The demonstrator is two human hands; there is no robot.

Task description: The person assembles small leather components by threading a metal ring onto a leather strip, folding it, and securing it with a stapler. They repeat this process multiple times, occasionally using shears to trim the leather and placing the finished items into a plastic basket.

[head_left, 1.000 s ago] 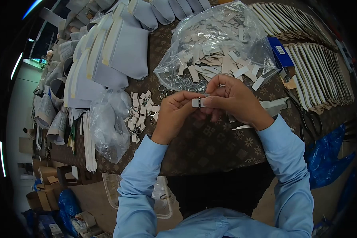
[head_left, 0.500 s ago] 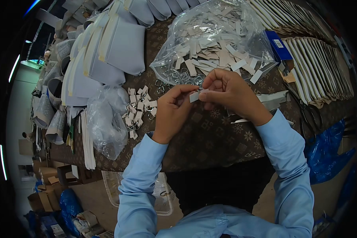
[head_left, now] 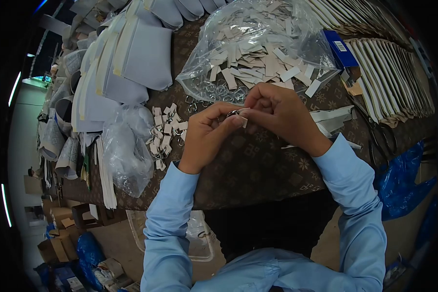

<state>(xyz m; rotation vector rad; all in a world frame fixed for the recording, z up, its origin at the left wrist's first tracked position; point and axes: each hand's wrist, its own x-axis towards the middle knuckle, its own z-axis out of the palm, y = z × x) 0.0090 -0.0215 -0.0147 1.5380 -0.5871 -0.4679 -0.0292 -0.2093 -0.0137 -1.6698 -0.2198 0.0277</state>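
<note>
My left hand (head_left: 205, 134) pinches a small metal ring (head_left: 233, 113) between thumb and forefinger. Close against it, my right hand (head_left: 277, 112) is closed on a short light strip (head_left: 244, 122) that sits at the ring; whether the strip passes through it cannot be made out. Left of my left hand lies a pile of ringed tabs (head_left: 166, 134). Beyond both hands, an open clear plastic bag (head_left: 199, 80) holds loose light strips (head_left: 258, 63), with metal rings (head_left: 214, 91) near its front edge.
Stacked grey-white panels (head_left: 146, 58) and a crumpled clear bag (head_left: 126, 155) are on the left. A blue box (head_left: 340, 51), a row of folded pieces (head_left: 389, 82) and black-handled scissors (head_left: 384, 141) are on the right. White scraps (head_left: 331, 117) lie beside my right wrist.
My left hand has turned and closed in on my right hand. The strip has shifted and is now mostly covered by the fingertips, with the ring showing more. The camera view has shifted slightly.
</note>
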